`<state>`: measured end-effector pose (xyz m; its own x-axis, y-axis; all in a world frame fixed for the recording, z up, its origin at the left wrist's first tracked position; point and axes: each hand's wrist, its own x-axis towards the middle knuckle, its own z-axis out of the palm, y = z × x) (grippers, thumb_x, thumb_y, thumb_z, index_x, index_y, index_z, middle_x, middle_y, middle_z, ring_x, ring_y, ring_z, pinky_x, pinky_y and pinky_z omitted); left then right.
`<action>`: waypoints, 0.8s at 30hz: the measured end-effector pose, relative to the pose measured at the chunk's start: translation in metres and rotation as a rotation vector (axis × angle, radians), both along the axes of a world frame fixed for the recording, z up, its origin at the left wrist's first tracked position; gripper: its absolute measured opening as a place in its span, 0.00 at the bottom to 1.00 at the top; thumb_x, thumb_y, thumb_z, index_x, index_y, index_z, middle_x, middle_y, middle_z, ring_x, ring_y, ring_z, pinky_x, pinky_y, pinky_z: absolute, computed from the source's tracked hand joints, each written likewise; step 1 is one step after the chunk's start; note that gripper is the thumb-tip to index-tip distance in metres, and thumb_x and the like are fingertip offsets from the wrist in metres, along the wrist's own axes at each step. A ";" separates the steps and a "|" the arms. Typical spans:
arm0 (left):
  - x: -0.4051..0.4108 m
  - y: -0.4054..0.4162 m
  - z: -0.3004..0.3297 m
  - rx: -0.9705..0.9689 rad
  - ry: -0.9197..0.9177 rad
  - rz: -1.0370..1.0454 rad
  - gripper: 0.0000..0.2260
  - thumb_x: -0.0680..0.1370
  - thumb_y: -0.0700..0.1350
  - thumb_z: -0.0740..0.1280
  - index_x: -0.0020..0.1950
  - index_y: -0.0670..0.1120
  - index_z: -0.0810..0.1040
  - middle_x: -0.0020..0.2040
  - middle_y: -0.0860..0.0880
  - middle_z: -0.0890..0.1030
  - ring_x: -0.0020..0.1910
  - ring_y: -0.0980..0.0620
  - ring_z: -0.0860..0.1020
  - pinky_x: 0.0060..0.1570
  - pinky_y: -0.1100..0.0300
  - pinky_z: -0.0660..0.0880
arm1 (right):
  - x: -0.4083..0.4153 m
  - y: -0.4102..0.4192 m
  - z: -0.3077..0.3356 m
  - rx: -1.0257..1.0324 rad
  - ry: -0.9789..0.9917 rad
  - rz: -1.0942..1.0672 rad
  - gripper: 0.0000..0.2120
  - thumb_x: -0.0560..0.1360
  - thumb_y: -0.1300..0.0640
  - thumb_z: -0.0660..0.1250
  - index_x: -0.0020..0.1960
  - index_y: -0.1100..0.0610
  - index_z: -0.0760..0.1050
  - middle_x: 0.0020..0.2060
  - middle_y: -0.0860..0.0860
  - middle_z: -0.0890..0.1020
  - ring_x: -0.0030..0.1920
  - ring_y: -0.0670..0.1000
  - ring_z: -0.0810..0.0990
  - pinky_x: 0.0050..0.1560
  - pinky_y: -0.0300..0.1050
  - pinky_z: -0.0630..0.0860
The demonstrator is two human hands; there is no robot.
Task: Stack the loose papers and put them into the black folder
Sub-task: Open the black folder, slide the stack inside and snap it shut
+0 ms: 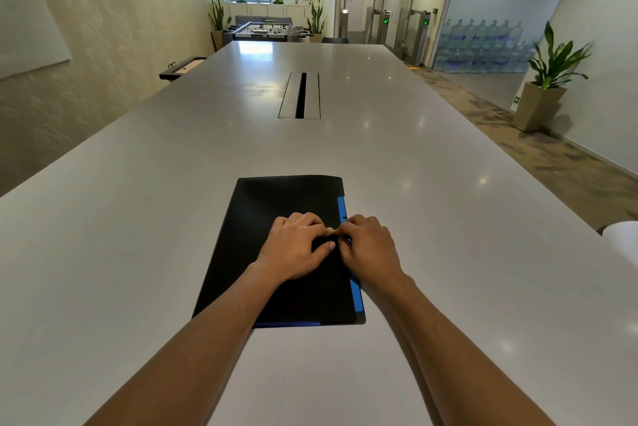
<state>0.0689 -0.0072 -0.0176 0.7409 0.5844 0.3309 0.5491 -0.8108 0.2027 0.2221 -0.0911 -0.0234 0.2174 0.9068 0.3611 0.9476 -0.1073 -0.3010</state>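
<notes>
The black folder (pixel 276 204) lies closed and flat on the white table (pixel 138 218), directly in front of me. A blue strip shows along its right edge and bottom edge. My left hand (pixel 293 246) rests on the cover near its right side, fingers curled. My right hand (pixel 369 246) is at the folder's right edge, fingers bent and touching the fingertips of the left. Both hands pinch a small black part of the folder at that edge, probably a clasp. No loose papers show on the table; a white sheet-like corner (pixel 621 239) sits at the far right edge of view.
A cable slot with metal flaps (pixel 299 96) is set into the table's middle, farther away. A potted plant (pixel 545 87) stands on the floor at the right, with stacked water bottles (pixel 483 45) behind glass. A foosball table (pixel 266 30) is at the far end.
</notes>
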 end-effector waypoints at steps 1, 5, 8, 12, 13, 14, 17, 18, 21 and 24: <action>0.000 0.000 -0.001 -0.006 -0.001 0.003 0.19 0.76 0.63 0.56 0.60 0.57 0.77 0.59 0.55 0.76 0.60 0.55 0.71 0.60 0.52 0.65 | -0.001 0.000 0.001 -0.006 0.006 -0.003 0.12 0.78 0.50 0.59 0.56 0.50 0.79 0.55 0.50 0.80 0.54 0.52 0.75 0.52 0.47 0.71; 0.000 -0.001 -0.002 -0.052 -0.028 0.012 0.18 0.77 0.63 0.57 0.62 0.58 0.76 0.60 0.56 0.75 0.62 0.56 0.70 0.62 0.53 0.62 | -0.004 -0.004 0.001 -0.010 0.069 -0.020 0.12 0.79 0.49 0.59 0.56 0.49 0.78 0.57 0.50 0.79 0.55 0.52 0.74 0.52 0.48 0.72; -0.002 -0.003 -0.002 -0.100 -0.085 0.008 0.16 0.77 0.61 0.60 0.61 0.57 0.77 0.58 0.56 0.77 0.59 0.57 0.72 0.62 0.54 0.64 | -0.009 -0.009 0.002 0.008 0.135 -0.048 0.11 0.78 0.50 0.61 0.57 0.49 0.78 0.56 0.50 0.79 0.56 0.51 0.75 0.54 0.46 0.72; -0.007 -0.006 0.009 -0.178 -0.342 0.092 0.08 0.77 0.52 0.66 0.55 0.54 0.79 0.51 0.56 0.80 0.49 0.62 0.75 0.56 0.53 0.76 | -0.013 -0.015 0.010 0.018 0.341 -0.195 0.12 0.76 0.52 0.65 0.59 0.53 0.76 0.53 0.51 0.79 0.49 0.46 0.75 0.49 0.37 0.69; -0.009 -0.007 0.012 -0.165 -0.394 0.150 0.07 0.77 0.51 0.66 0.54 0.53 0.79 0.50 0.55 0.80 0.49 0.61 0.75 0.55 0.51 0.76 | -0.014 -0.016 0.013 -0.007 0.361 -0.220 0.13 0.76 0.52 0.65 0.59 0.54 0.75 0.51 0.51 0.80 0.46 0.46 0.76 0.45 0.36 0.69; -0.012 -0.007 0.015 -0.130 -0.418 0.218 0.06 0.77 0.50 0.67 0.53 0.53 0.79 0.50 0.55 0.80 0.49 0.59 0.76 0.56 0.50 0.75 | -0.014 -0.017 0.015 -0.034 0.368 -0.234 0.13 0.76 0.50 0.65 0.58 0.54 0.75 0.48 0.51 0.80 0.43 0.47 0.77 0.40 0.35 0.69; -0.025 -0.008 0.021 -0.041 -0.374 0.485 0.09 0.76 0.53 0.66 0.54 0.53 0.79 0.55 0.51 0.79 0.56 0.51 0.75 0.59 0.47 0.69 | -0.018 -0.023 0.021 -0.110 0.355 -0.252 0.17 0.74 0.45 0.65 0.57 0.55 0.75 0.41 0.47 0.77 0.38 0.46 0.75 0.32 0.36 0.66; -0.031 -0.008 0.023 -0.067 -0.327 0.576 0.12 0.76 0.55 0.65 0.57 0.53 0.77 0.59 0.49 0.77 0.60 0.48 0.73 0.59 0.45 0.67 | -0.019 -0.025 0.022 -0.139 0.339 -0.258 0.19 0.74 0.43 0.65 0.57 0.55 0.74 0.41 0.47 0.75 0.39 0.46 0.74 0.33 0.37 0.67; -0.048 -0.009 0.026 -0.241 -0.155 0.742 0.24 0.75 0.60 0.64 0.69 0.52 0.69 0.69 0.45 0.69 0.66 0.42 0.68 0.61 0.40 0.66 | -0.021 -0.029 0.022 -0.210 0.291 -0.262 0.22 0.73 0.38 0.64 0.56 0.55 0.73 0.42 0.47 0.74 0.40 0.47 0.73 0.37 0.40 0.69; -0.059 -0.013 0.025 -0.319 -0.089 0.767 0.30 0.75 0.62 0.64 0.72 0.51 0.63 0.71 0.43 0.66 0.66 0.40 0.69 0.61 0.41 0.68 | -0.025 -0.030 0.025 -0.245 0.293 -0.237 0.23 0.72 0.36 0.64 0.55 0.55 0.73 0.45 0.49 0.78 0.41 0.48 0.74 0.36 0.41 0.69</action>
<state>0.0103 -0.0200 0.0078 0.0780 0.9917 0.1023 0.8963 -0.1147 0.4283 0.1975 -0.1210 0.0017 0.4905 0.8708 0.0339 0.7666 -0.4126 -0.4919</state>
